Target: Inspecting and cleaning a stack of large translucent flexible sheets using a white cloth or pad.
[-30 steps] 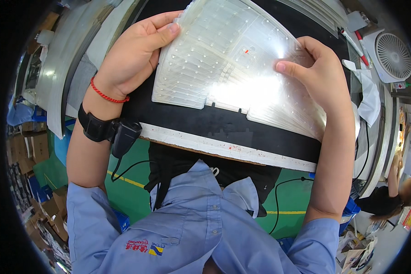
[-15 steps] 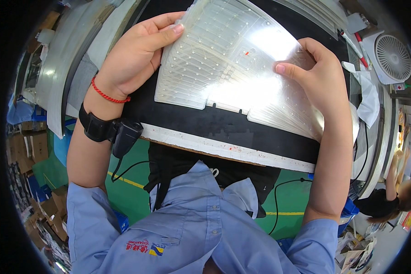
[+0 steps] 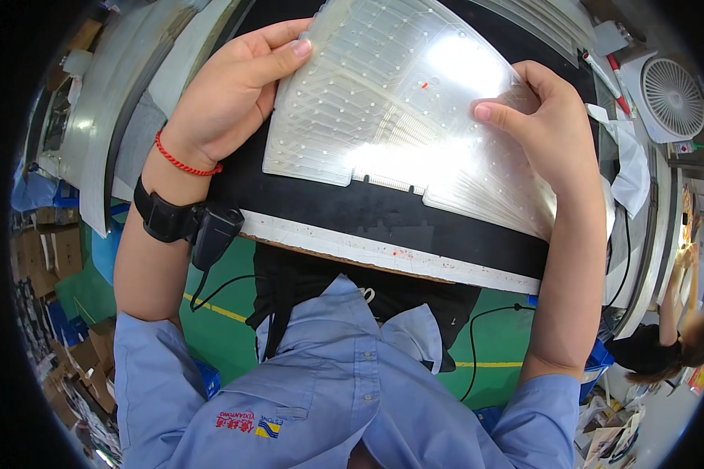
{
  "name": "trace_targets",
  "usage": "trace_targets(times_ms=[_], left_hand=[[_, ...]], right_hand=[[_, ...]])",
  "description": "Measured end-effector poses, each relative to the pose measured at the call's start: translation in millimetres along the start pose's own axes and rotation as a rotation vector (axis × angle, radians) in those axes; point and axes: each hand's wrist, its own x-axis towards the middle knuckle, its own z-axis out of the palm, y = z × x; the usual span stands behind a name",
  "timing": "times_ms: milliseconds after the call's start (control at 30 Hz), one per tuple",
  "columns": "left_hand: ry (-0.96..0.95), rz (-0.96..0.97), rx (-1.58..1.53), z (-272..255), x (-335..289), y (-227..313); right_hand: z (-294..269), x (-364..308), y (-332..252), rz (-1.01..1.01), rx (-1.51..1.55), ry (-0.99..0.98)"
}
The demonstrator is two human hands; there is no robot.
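White fan point(image 3: 673, 98) beyond right hand point(image 3: 551, 125)

I'm in a workshop: yellow-lined green floor point(image 3: 501, 336) below my surface point(image 3: 328, 207), cardboard boxes point(image 3: 68, 248) to its left, a co-worker point(image 3: 641, 350) right.

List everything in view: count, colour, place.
Flat plastic sheets: several, clear, upper middle
Tabletop: one, black, under sheets
Round plastic fan: one, white, upper right
Slim markers: two, white and red, by fan
Crumpled paper or cloth: one, white, below markers
Cardboard boxes: several, brown, left
Person: one, black top, right
Braided bracelet: one, red, left wrist
Boxy device: one, black, left forearm
Buttoned shirt: one, blue, bottom
Left hand: one, pinching sheets' left edge
Right hand: one, pinching sheets' right edge
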Motion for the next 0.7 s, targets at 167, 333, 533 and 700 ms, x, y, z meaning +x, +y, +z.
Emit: trace_targets(times_ms=[167,333,533,700], left_hand=[[0.011,0.007,0.009,0,0,-1],[-0.018,0.035,0.008,-3,1,-1],[-0.03,0.066,-0.001,-3,2,-1],[-0.026,0.091,0.03,-10,0,-3]], right_hand=[[0,1,0,0.004,0.017,-0.018],[2,3,2,0.046,0.014,-0.047],[-1,5,19,-0.138,0.038,0.037],[-14,7,9,0.059,-0.059,-0.173]])
